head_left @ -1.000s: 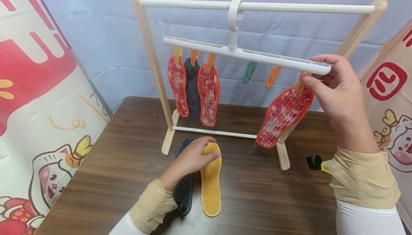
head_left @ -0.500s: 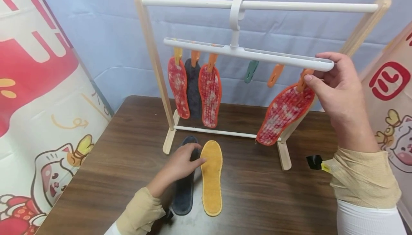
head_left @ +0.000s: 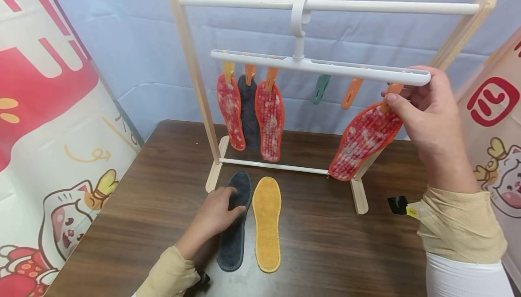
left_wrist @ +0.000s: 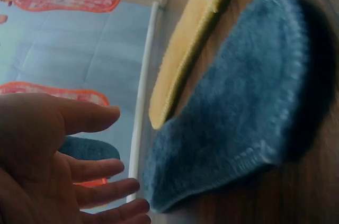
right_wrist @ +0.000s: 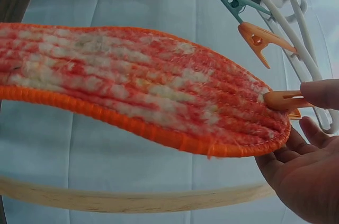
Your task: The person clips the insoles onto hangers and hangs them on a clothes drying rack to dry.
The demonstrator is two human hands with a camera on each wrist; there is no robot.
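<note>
My right hand (head_left: 433, 116) is at the right end of the white hanger (head_left: 350, 68). Its thumb and fingers pinch an orange clip (right_wrist: 286, 100), and from that clip hangs a red-and-white insole (head_left: 364, 141) with orange edging, tilted. Over the dark insole (head_left: 231, 247) on the table, my left hand (head_left: 213, 213) has its fingers spread and holds nothing; the left wrist view shows the palm beside that insole. Whether it touches the insole, I cannot tell. A yellow insole (head_left: 267, 224) lies just right of the dark one.
Two red insoles (head_left: 230, 111) (head_left: 269, 120) and a dark one (head_left: 249, 111) hang from clips on the hanger's left half. A green clip (head_left: 321, 89) and an orange clip (head_left: 352, 93) hang without insoles. The wooden rack (head_left: 191, 62) stands on the brown table (head_left: 325, 252).
My left hand has moved left, from above the yellow insole to the dark one. The hanger's right end has risen slightly and shifted right with my right hand still on the clip.
</note>
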